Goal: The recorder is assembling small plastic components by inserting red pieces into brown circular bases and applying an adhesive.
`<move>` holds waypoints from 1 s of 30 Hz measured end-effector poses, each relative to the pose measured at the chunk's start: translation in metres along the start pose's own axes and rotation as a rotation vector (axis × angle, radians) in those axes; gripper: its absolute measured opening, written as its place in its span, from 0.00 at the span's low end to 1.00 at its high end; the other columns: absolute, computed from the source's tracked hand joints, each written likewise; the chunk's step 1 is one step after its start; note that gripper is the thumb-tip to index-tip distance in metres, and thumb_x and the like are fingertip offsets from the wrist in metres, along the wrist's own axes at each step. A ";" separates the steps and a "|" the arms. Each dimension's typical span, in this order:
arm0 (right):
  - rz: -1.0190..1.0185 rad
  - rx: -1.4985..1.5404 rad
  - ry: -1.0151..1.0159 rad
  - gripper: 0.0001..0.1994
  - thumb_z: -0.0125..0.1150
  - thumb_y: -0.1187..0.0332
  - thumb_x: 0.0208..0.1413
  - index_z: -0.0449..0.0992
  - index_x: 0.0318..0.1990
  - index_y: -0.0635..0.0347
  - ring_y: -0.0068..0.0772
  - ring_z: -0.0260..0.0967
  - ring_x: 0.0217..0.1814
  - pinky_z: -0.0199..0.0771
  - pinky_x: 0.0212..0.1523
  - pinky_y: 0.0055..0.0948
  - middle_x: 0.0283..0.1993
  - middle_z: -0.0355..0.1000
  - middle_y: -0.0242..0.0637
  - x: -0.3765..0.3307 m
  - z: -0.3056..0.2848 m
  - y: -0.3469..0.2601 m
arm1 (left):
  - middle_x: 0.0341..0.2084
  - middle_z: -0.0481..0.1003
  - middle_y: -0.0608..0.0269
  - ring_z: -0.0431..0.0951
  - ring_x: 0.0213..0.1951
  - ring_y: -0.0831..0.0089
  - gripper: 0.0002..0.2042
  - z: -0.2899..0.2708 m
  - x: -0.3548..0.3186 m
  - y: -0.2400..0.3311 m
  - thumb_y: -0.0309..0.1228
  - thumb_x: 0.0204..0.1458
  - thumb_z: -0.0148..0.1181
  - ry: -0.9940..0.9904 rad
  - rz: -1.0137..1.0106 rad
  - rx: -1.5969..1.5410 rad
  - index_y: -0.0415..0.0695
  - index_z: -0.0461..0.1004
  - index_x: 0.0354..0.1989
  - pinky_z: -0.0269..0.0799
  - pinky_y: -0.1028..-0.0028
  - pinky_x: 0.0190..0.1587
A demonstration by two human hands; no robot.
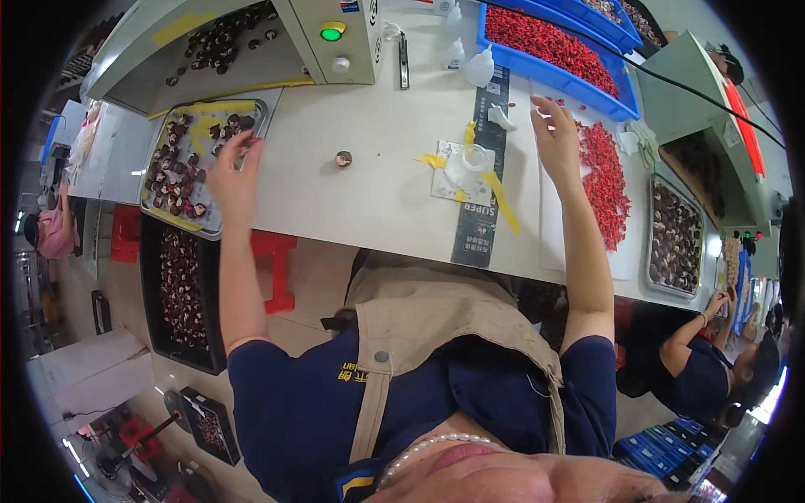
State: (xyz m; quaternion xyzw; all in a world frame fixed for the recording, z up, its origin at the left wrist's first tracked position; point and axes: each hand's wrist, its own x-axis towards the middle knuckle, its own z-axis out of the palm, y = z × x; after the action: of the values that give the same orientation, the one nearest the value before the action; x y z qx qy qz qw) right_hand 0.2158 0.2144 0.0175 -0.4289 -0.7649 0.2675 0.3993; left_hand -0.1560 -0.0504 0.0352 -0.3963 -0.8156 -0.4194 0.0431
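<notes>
My left hand [233, 178] is over the right side of a metal tray [176, 220] of small round dark-brown-and-pale pieces, some with red bits. Its thumb and fingers are pinched together; a tiny reddish spot shows at the tips, too small to name. One loose brown piece [343, 158] lies on the table to the right of this hand. My right hand [555, 141] hovers above white paper [552, 214], beside a spread of small red pieces [602, 180]. Its fingers are curved and apart. Between the hands, a clear cup [471, 161] stands on a square pad [442, 186] fixed with yellow tape.
A box-like machine [348, 59] with a green-lit button stands at the back left. White squeeze bottles [480, 67] are beside a blue bin [631, 99] of red pieces. Another tray [675, 239] of brown pieces lies far right, near a seated co-worker [713, 369].
</notes>
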 end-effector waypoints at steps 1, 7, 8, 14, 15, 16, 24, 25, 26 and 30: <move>-0.073 -0.104 0.065 0.08 0.59 0.70 0.53 0.75 0.39 0.62 0.26 0.67 0.31 0.67 0.35 0.24 0.32 0.71 0.37 0.002 0.001 0.000 | 0.34 0.78 0.63 0.77 0.37 0.70 0.15 -0.007 0.009 -0.021 0.38 0.48 0.62 0.012 0.006 0.220 0.49 0.75 0.44 0.63 0.63 0.50; 0.056 0.074 0.121 0.07 0.58 0.70 0.55 0.75 0.37 0.64 0.17 0.68 0.33 0.68 0.36 0.19 0.30 0.74 0.32 -0.021 -0.042 -0.003 | 0.37 0.78 0.63 0.78 0.38 0.63 0.16 -0.012 0.016 -0.063 0.44 0.51 0.55 0.017 0.043 0.765 0.55 0.74 0.47 0.40 0.41 0.59; 0.104 0.114 0.128 0.08 0.58 0.69 0.55 0.75 0.37 0.65 0.16 0.68 0.33 0.67 0.36 0.19 0.29 0.73 0.30 -0.026 -0.054 0.001 | 0.38 0.78 0.64 0.77 0.39 0.63 0.15 -0.013 0.009 -0.053 0.41 0.51 0.56 0.076 0.166 0.645 0.55 0.74 0.47 0.42 0.45 0.60; 0.277 0.194 0.308 0.08 0.57 0.68 0.56 0.75 0.37 0.64 0.12 0.61 0.29 0.62 0.30 0.16 0.27 0.70 0.25 -0.072 -0.114 0.040 | 0.41 0.76 0.67 0.75 0.42 0.68 0.13 0.044 -0.022 0.024 0.29 0.48 0.59 -0.441 0.342 -0.055 0.50 0.75 0.44 0.55 0.63 0.57; 0.329 0.055 0.244 0.09 0.58 0.68 0.56 0.76 0.38 0.65 0.13 0.62 0.31 0.63 0.33 0.15 0.29 0.70 0.26 -0.082 -0.121 0.042 | 0.41 0.76 0.66 0.75 0.42 0.70 0.13 0.051 -0.022 0.036 0.26 0.47 0.60 -0.510 0.524 0.031 0.48 0.75 0.43 0.60 0.67 0.54; 0.379 -0.081 0.176 0.09 0.58 0.68 0.56 0.76 0.38 0.66 0.13 0.64 0.32 0.65 0.36 0.15 0.31 0.71 0.27 -0.089 -0.125 0.042 | 0.41 0.76 0.66 0.75 0.42 0.70 0.13 0.056 -0.021 0.039 0.26 0.47 0.60 -0.511 0.527 0.029 0.48 0.75 0.43 0.60 0.67 0.54; 0.100 -0.242 0.080 0.06 0.62 0.70 0.50 0.78 0.34 0.61 0.20 0.66 0.29 0.64 0.29 0.20 0.26 0.69 0.31 -0.096 -0.112 0.051 | 0.41 0.74 0.58 0.74 0.41 0.74 0.13 0.073 -0.047 0.036 0.22 0.52 0.56 -0.468 0.043 -0.595 0.41 0.70 0.47 0.70 0.75 0.43; 0.120 -0.320 0.070 0.05 0.63 0.70 0.47 0.79 0.32 0.59 0.28 0.66 0.31 0.65 0.33 0.27 0.27 0.70 0.33 -0.092 -0.111 0.050 | 0.41 0.74 0.58 0.74 0.41 0.74 0.13 0.074 -0.055 0.041 0.22 0.52 0.56 -0.466 0.044 -0.587 0.41 0.70 0.47 0.70 0.75 0.43; 0.140 -0.399 0.061 0.05 0.64 0.70 0.43 0.79 0.30 0.56 0.36 0.66 0.33 0.66 0.37 0.34 0.27 0.70 0.35 -0.090 -0.108 0.050 | 0.42 0.74 0.57 0.74 0.41 0.73 0.14 0.076 -0.066 0.051 0.23 0.53 0.55 -0.549 -0.089 -0.803 0.40 0.68 0.49 0.71 0.75 0.42; 0.037 -0.556 0.048 0.03 0.64 0.69 0.43 0.78 0.28 0.55 0.39 0.65 0.34 0.65 0.37 0.36 0.27 0.69 0.34 -0.088 -0.099 0.052 | 0.44 0.73 0.55 0.75 0.43 0.73 0.17 0.090 -0.104 0.091 0.27 0.56 0.53 -0.853 -0.503 -1.274 0.39 0.65 0.53 0.75 0.78 0.37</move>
State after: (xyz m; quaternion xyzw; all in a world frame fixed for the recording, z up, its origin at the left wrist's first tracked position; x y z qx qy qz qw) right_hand 0.3496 0.1697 -0.0021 -0.5423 -0.7912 0.0443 0.2793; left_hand 0.0006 -0.0187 -0.0051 -0.2752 -0.4310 -0.6136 -0.6017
